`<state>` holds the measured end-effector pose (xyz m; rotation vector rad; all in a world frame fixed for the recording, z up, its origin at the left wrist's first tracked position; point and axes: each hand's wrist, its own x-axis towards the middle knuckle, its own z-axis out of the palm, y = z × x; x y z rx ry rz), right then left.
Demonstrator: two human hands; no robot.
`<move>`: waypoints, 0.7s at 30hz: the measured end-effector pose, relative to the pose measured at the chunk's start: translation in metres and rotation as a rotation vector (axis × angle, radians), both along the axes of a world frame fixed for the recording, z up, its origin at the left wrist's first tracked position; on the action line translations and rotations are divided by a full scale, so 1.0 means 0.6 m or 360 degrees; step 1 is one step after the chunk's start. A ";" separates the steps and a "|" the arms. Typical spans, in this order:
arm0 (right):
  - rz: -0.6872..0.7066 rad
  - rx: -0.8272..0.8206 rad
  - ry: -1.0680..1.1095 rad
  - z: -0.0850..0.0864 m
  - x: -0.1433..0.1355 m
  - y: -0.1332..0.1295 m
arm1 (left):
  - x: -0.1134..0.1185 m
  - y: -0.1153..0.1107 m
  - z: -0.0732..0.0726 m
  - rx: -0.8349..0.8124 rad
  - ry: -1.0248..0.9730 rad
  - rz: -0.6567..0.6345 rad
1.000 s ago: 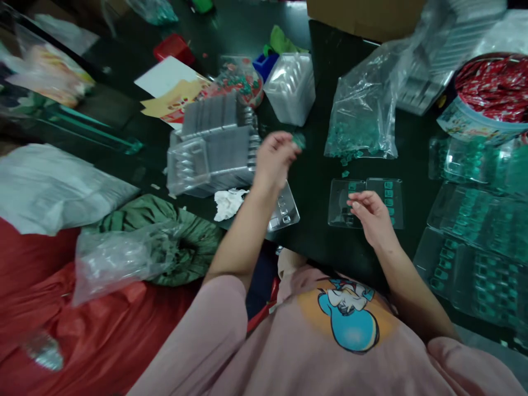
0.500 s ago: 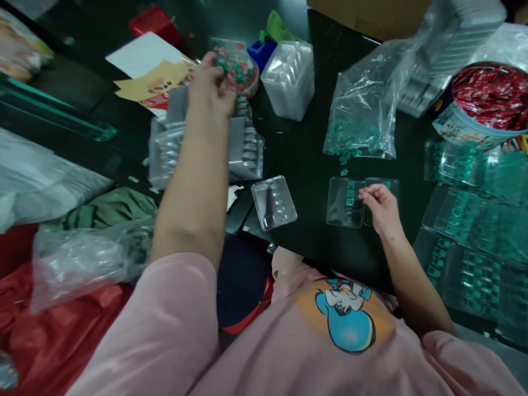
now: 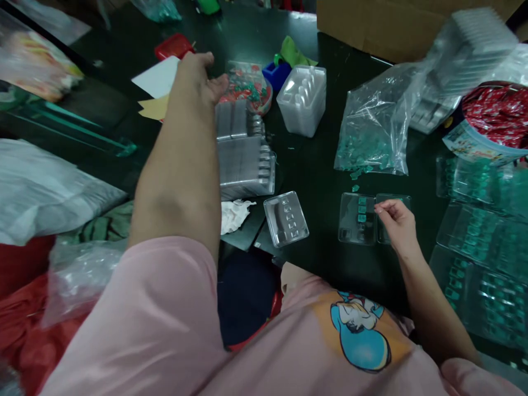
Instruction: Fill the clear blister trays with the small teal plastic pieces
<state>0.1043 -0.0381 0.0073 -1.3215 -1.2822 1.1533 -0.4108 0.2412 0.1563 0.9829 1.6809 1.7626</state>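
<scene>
Pinching narrowly, the right hand (image 3: 399, 226) is hanging by the inner edges of two clear trays (image 3: 347, 214); whether a piece is sitting between its fingertips, I can't tell. Three green pieces (image 3: 362, 209) are lying in the left tray: a bumped edge could be jolting them loose. Farther off, the left hand (image 3: 206, 80) is gaping near a tub (image 3: 268, 102), showing nothing held. Below it, stacked trays (image 3: 241, 165) are risking a topple, should the forearm be snagging them.
</scene>
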 end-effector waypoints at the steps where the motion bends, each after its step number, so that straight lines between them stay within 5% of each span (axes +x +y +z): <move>1: -0.0009 0.0030 -0.0043 0.004 0.004 0.009 | 0.022 -0.018 0.009 -0.0273 -0.0265 0.0191; 3: 0.0002 0.0097 -0.0163 0.012 0.010 0.034 | 0.069 -0.063 0.028 -0.0439 -0.0385 0.0299; 6: 0.0079 0.0189 -0.0435 0.017 0.007 0.084 | 0.137 -0.148 0.044 -0.0341 -0.0430 0.0275; 9: 0.0242 0.0269 -0.0692 0.004 -0.012 0.135 | 0.215 -0.258 0.031 0.0211 -0.0333 -0.0215; 12: 0.0362 0.0268 -0.0901 -0.018 -0.041 0.168 | 0.319 -0.373 -0.018 0.0524 -0.0352 -0.0514; 15: 0.0439 0.0224 -0.1060 -0.033 -0.064 0.183 | 0.418 -0.452 -0.093 0.0229 -0.0489 -0.0520; 18: 0.0436 0.0207 -0.1030 -0.029 -0.069 0.181 | 0.483 -0.480 -0.167 -0.0111 -0.0617 -0.0649; 21: 0.0491 0.0276 -0.0689 -0.003 -0.059 0.159 | 0.515 -0.474 -0.213 -0.0300 -0.0773 -0.0682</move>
